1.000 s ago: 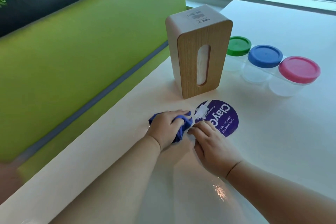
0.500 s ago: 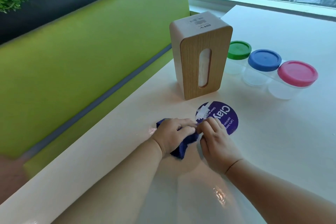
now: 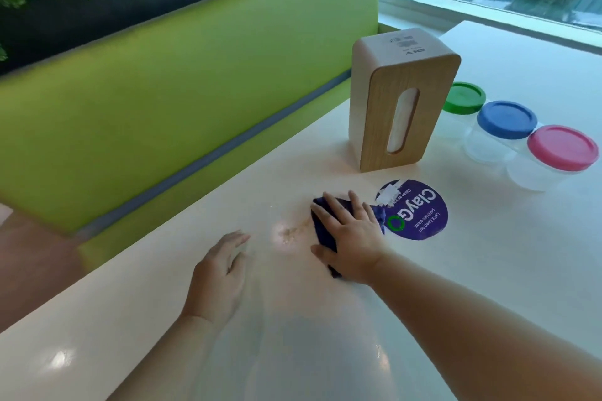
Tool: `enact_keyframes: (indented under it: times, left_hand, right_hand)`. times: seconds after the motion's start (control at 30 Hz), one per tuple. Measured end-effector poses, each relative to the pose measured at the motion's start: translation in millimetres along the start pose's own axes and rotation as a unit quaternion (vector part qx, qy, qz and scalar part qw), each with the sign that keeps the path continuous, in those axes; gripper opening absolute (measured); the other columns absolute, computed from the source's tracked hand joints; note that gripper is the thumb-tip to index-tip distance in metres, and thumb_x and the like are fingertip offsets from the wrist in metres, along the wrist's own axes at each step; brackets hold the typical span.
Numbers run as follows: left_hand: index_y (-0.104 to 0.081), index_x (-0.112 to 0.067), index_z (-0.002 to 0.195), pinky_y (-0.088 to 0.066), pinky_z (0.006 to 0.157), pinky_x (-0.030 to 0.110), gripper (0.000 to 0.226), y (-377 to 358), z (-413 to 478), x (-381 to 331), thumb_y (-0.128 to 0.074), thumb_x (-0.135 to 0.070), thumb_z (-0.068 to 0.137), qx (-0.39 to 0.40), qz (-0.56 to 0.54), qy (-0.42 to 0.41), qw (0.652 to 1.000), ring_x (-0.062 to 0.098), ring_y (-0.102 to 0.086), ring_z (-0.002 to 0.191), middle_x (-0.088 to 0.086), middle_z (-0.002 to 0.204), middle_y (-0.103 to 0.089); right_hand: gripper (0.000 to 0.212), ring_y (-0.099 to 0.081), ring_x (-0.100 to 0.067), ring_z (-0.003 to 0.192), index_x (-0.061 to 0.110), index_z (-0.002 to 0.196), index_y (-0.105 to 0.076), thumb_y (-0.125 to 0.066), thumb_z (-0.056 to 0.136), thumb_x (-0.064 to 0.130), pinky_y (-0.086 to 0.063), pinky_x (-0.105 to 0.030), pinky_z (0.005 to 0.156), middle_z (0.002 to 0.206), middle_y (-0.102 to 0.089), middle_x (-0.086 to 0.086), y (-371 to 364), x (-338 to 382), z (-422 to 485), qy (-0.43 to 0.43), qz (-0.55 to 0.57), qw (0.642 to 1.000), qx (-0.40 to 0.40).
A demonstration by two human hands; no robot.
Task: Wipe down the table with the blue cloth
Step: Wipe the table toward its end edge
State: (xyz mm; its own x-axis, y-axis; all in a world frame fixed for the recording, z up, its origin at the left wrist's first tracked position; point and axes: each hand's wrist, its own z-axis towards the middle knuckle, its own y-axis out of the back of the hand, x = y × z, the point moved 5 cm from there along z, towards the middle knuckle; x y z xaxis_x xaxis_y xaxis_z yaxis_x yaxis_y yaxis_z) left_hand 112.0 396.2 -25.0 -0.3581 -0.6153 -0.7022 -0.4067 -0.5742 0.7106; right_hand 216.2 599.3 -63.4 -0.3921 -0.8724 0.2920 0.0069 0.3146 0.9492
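Observation:
The blue cloth (image 3: 322, 231) lies flat on the white table (image 3: 488, 270), mostly covered by my right hand (image 3: 350, 234), which presses it down with fingers spread and straight. Just left of the cloth is a small patch of crumbs and wet smear (image 3: 291, 233). My left hand (image 3: 218, 277) hovers or rests on the table to the left of the smear, fingers relaxed and holding nothing.
A round purple sticker (image 3: 415, 210) is on the table right of the cloth. Behind it stands a wooden tissue box (image 3: 400, 101). Three clear jars with green (image 3: 464, 98), blue (image 3: 506, 119) and pink (image 3: 562, 148) lids sit at right. A green bench (image 3: 163, 101) runs along the left.
The cloth passed from my left hand to my right hand, which now presses it flat. My left hand let go and moved away to the left.

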Motion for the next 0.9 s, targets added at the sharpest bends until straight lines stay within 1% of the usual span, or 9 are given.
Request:
enact_keyframes:
  times: [0.1, 0.17, 0.23, 0.3, 0.43, 0.6, 0.67, 0.8, 0.9]
  left_hand:
    - [-0.039, -0.014, 0.141, -0.015, 0.116, 0.024, 0.046, -7, -10, 15, -0.043, -0.021, 0.096, 0.072, 0.108, 0.009, 0.992, 0.009, -0.017, 0.144, -0.003, 0.156, -0.022]
    - [-0.02, -0.016, 0.149, -0.008, 0.117, 0.024, 0.057, -12, -17, 23, -0.038, -0.032, 0.097, 0.109, 0.159, 0.017, 0.981, 0.008, 0.001, 0.146, -0.003, 0.159, -0.002]
    - [-0.008, -0.018, 0.15, -0.005, 0.117, 0.024, 0.065, -15, -20, 26, -0.037, -0.04, 0.096, 0.119, 0.195, 0.004, 0.974, 0.008, 0.008, 0.145, -0.003, 0.159, 0.007]
    - [-0.004, -0.019, 0.15, -0.004, 0.117, 0.024, 0.069, -15, -20, 28, -0.037, -0.045, 0.095, 0.12, 0.21, -0.008, 0.97, 0.008, 0.01, 0.145, -0.004, 0.159, 0.01]
    - [-0.006, -0.019, 0.15, -0.004, 0.117, 0.024, 0.071, -13, -18, 28, -0.039, -0.047, 0.094, 0.121, 0.221, -0.023, 0.968, 0.008, 0.009, 0.145, -0.004, 0.159, 0.008]
    - [-0.006, -0.019, 0.15, -0.003, 0.116, 0.023, 0.07, -12, -17, 27, -0.039, -0.046, 0.094, 0.118, 0.217, -0.026, 0.969, 0.008, 0.009, 0.145, -0.003, 0.159, 0.007]
    - [-0.005, -0.019, 0.15, -0.002, 0.115, 0.022, 0.072, -12, -17, 28, -0.04, -0.046, 0.094, 0.122, 0.217, -0.031, 0.968, 0.007, 0.01, 0.145, -0.004, 0.159, 0.008]
    - [-0.004, -0.019, 0.15, -0.002, 0.116, 0.022, 0.075, -13, -17, 29, -0.041, -0.05, 0.092, 0.118, 0.213, -0.035, 0.969, 0.008, 0.011, 0.145, -0.004, 0.159, 0.009]
    - [-0.001, -0.02, 0.15, 0.0, 0.115, 0.023, 0.09, -14, -18, 29, -0.046, -0.062, 0.084, 0.126, 0.215, -0.028, 0.968, 0.009, 0.013, 0.145, -0.003, 0.159, 0.012]
  right_hand:
    - [0.062, 0.006, -0.027, 0.145, 0.032, 0.149, -0.009, -0.031, 0.095, 0.049, 0.002, -0.041, 0.117, 0.159, -0.002, 0.006, -5, 4, -4, -0.026, -0.002, 0.998, -0.055]
    - [0.06, 0.001, -0.024, 0.146, 0.027, 0.15, -0.013, -0.032, 0.095, 0.044, 0.003, -0.035, 0.116, 0.159, -0.005, 0.004, -13, 14, -16, 0.001, 0.007, 0.998, -0.066]
    - [0.058, -0.001, -0.02, 0.146, 0.027, 0.149, -0.016, -0.034, 0.095, 0.04, 0.008, -0.029, 0.113, 0.159, -0.006, 0.006, -19, 14, -31, 0.017, 0.011, 0.998, -0.061]
    - [0.058, 0.0, -0.018, 0.146, 0.027, 0.149, -0.017, -0.035, 0.095, 0.037, 0.01, -0.027, 0.112, 0.158, -0.006, 0.007, -18, 2, -35, -0.009, 0.008, 0.998, -0.064]
    - [0.058, 0.005, -0.02, 0.146, 0.025, 0.15, -0.015, -0.033, 0.096, 0.035, 0.004, -0.035, 0.116, 0.159, -0.003, 0.006, -7, 4, -12, -0.068, 0.002, 0.996, -0.065]
    - [0.055, 0.004, -0.012, 0.145, 0.028, 0.149, -0.019, -0.035, 0.097, 0.038, 0.008, -0.029, 0.115, 0.158, -0.007, 0.012, -14, 18, -25, 0.015, 0.006, 1.0, -0.026]
    - [0.053, 0.0, -0.011, 0.145, 0.029, 0.147, -0.024, -0.037, 0.096, 0.034, 0.007, -0.027, 0.114, 0.157, -0.011, 0.013, -10, 10, -32, 0.013, 0.007, 0.999, -0.034]
    - [0.054, 0.001, -0.017, 0.146, 0.028, 0.148, -0.022, -0.035, 0.097, 0.034, 0.001, -0.036, 0.118, 0.158, -0.009, 0.01, -6, 19, -16, -0.03, 0.002, 0.999, -0.033]
    - [0.053, 0.0, -0.014, 0.145, 0.031, 0.147, -0.025, -0.036, 0.097, 0.04, 0.001, -0.037, 0.117, 0.157, -0.011, 0.013, -12, 33, -18, 0.019, 0.02, 1.0, -0.002]
